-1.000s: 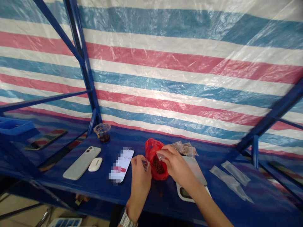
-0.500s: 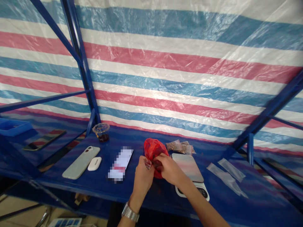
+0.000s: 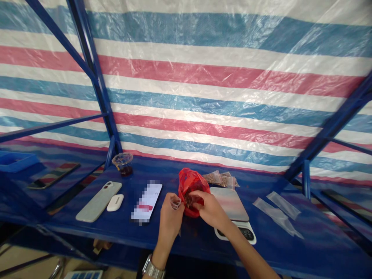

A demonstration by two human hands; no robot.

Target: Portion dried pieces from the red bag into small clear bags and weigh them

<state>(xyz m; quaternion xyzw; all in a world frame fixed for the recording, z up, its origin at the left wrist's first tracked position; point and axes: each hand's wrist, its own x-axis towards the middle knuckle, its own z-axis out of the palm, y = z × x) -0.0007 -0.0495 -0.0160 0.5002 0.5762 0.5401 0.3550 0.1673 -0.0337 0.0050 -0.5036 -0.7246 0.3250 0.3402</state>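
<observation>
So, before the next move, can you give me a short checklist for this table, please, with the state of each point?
1. Left hand grips the small clear bag: ok.
2. Right hand is at the mouth of the red plastic bag, with dark brown pieces inside: ok.
3. Small clear bag's mouth is open: cannot tell.
4. Digital scale readout is legible: cannot tell, too dark and small.
5. Filled small bags are sealed: cannot tell.
6. Clear sleeves lie flat at the right: ok.
</observation>
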